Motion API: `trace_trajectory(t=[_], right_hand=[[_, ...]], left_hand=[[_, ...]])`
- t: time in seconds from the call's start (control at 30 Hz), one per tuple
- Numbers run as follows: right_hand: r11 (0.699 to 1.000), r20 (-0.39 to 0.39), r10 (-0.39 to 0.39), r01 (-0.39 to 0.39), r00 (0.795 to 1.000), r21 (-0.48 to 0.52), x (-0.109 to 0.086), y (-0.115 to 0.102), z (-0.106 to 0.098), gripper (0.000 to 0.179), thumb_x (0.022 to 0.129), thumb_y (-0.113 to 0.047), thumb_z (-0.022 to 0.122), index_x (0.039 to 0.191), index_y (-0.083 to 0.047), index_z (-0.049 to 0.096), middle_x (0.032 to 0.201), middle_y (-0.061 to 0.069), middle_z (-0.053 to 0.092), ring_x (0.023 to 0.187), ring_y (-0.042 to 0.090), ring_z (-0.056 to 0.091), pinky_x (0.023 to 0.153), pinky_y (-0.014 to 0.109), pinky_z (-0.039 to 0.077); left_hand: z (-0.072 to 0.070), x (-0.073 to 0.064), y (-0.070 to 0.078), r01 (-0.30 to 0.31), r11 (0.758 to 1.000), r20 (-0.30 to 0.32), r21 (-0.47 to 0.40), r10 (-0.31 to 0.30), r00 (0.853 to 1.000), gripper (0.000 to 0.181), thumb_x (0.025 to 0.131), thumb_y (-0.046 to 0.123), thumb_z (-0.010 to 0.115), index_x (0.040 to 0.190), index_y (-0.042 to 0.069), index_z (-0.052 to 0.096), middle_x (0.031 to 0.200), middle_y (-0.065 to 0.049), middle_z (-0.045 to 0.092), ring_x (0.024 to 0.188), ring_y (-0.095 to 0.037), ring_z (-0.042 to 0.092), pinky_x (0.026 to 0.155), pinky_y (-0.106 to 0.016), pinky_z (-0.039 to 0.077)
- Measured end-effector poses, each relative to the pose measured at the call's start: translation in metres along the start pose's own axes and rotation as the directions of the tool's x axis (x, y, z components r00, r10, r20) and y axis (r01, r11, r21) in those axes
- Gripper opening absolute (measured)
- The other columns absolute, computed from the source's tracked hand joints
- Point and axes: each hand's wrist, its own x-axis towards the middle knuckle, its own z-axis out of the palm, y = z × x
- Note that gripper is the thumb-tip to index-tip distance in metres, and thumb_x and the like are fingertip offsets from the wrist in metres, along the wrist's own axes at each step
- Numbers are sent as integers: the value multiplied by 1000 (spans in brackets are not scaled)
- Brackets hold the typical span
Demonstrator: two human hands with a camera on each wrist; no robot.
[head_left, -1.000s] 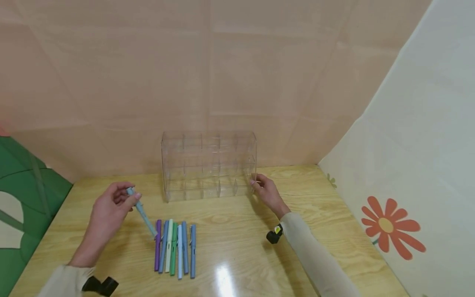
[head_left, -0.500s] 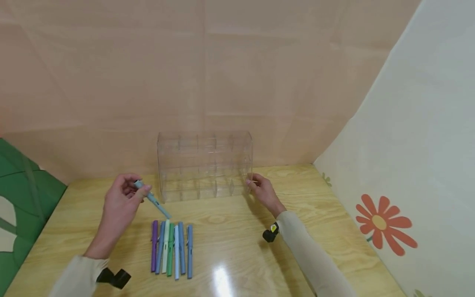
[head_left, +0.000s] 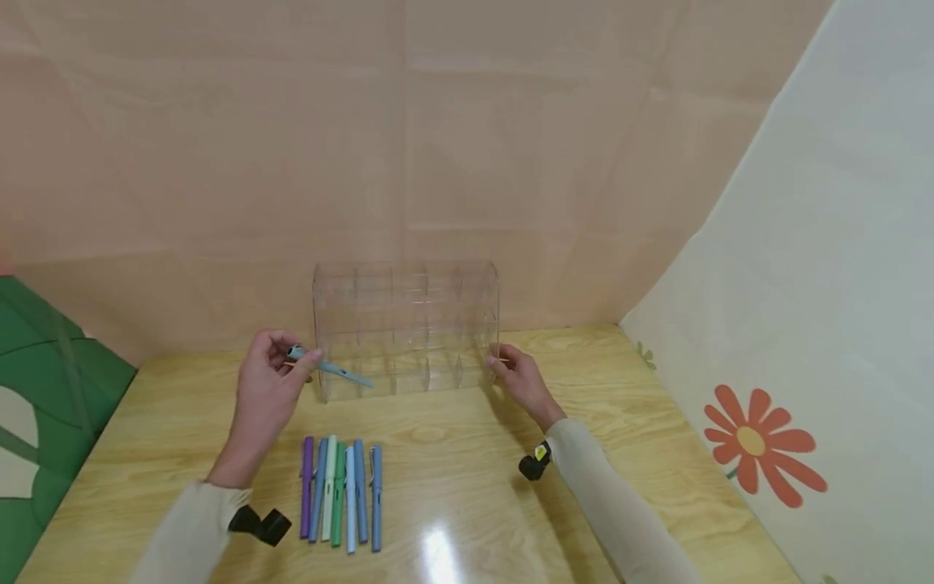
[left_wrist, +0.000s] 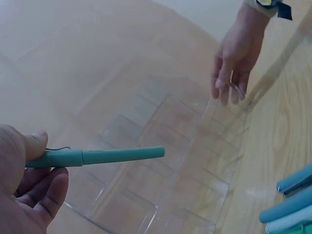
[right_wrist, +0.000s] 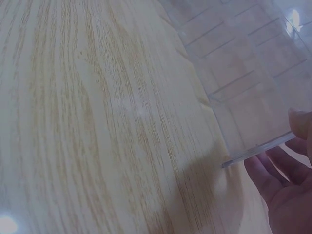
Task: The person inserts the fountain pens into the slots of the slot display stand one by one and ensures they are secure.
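Note:
In the head view my left hand (head_left: 266, 389) pinches a light blue pen (head_left: 346, 375) by its capped end. The pen's other end points right, in front of the lower left of a clear plastic compartment organizer (head_left: 409, 337). Seen from the left wrist, the pen (left_wrist: 117, 155) looks teal, its clip beside the thumb; whether it touches the organizer I cannot tell. At the organizer's lower right, my right hand (head_left: 524, 380) holds the side wall, thumb on one face and fingers on the other, as the right wrist view shows at the wall's edge (right_wrist: 253, 153).
Several capped pens lie side by side on the wooden table (head_left: 467, 454): a purple pen (head_left: 306, 487), a pale green pen (head_left: 330, 487), a green pen (head_left: 337, 507) and blue ones. A pinkish backdrop (head_left: 409, 162) hangs behind the organizer; a flowered sheet (head_left: 773, 324) stands at the right.
My left hand has moved right and toward the organizer with the pen, which has swung from steeply slanted to nearly level. The right hand keeps its hold.

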Motion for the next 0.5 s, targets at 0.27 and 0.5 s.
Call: trace_trajectory(t=[0.27,0.5], right_hand=[[1000,2,-2,2,1000,-19,0,3,1,47,112,-23,57,152,1,53,148,27,62,135,42,63,111,56,54],[1000,3,7,-7,1000,-28,1,0,0,45,112,-23,56,151,1,54,148,28,62,135,42,64,112,57,53]], left_hand=[[27,5,8,-31,998,35,-52,33,999,36,103,19,73,124,0,52,106,-4,63,85,-5,65,76,-19,59],[59,9,0,-29,998,52,-57,32,998,31,103,23,73,121,4,57,110,-10,66,87,-11,66,76,-20,57]])
